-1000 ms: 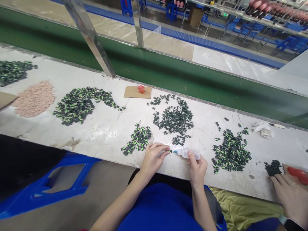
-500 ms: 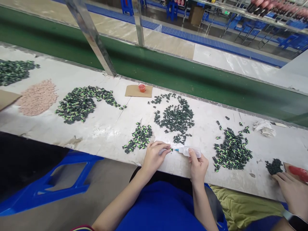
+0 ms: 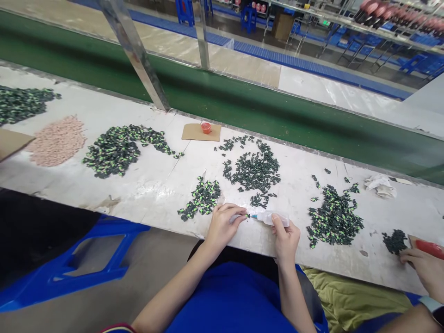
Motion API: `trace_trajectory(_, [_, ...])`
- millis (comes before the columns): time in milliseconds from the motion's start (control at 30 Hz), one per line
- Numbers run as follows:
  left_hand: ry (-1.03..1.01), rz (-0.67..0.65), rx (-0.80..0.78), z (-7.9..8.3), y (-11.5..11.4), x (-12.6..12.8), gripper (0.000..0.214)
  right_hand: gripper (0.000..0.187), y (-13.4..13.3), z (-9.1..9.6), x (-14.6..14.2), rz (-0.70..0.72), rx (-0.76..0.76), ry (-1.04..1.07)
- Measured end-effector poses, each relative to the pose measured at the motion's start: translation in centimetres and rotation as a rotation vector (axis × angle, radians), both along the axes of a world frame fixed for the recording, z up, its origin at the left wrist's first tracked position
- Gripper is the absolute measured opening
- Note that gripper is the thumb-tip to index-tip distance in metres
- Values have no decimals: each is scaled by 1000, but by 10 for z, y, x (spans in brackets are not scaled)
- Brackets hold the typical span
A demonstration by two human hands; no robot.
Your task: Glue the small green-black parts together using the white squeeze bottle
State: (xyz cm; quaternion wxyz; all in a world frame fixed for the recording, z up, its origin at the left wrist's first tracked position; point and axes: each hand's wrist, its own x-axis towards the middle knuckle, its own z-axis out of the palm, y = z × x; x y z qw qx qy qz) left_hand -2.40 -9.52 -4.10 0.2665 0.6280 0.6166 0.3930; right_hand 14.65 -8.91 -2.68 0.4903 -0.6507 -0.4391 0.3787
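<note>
My left hand (image 3: pixel 226 223) pinches a tiny black-and-green piece (image 3: pixel 248 216) between thumb and fingertips, just above the table's front edge. In my right hand (image 3: pixel 286 236) is a translucent glue bottle (image 3: pixel 274 218), held nearly level. Its thin blue nozzle tip (image 3: pixel 255 216) points left and meets or almost meets the small piece. Left of my left hand lies a small pile of black-and-green pieces (image 3: pixel 203 196). Beyond both hands spreads a heap of small dark pieces (image 3: pixel 255 169).
A larger black-and-green pile (image 3: pixel 333 217) lies to the right, another (image 3: pixel 114 150) to the left beside pink pieces (image 3: pixel 57 141). An orange-red cup (image 3: pixel 206 127) stands on cardboard (image 3: pixel 189 132) at the back. At far right, a co-worker's hand (image 3: pixel 421 266) is beside a dark pile (image 3: pixel 394 241).
My two hands keep almost the same position, nozzle at the piece. The co-worker's hand at the far right has shifted slightly right, away from the dark pile. The view has moved slightly.
</note>
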Motion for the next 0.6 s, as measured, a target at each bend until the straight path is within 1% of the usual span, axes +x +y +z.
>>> trace_trajectory(200, [-7, 4, 4, 0, 0, 0, 6, 37, 0, 4, -1, -1, 3, 3])
trace_trajectory(400, [1, 1, -2, 0, -1, 0, 7, 30, -1, 10, -5, -29, 4, -3])
trace_trajectory(533, [6, 3, 15, -1, -1, 0, 7, 31, -2, 5, -4, -62, 15, 18])
trace_trajectory(600, [10, 4, 29, -2, -1, 0, 7, 33, -2, 0, -1, -96, 42, 83])
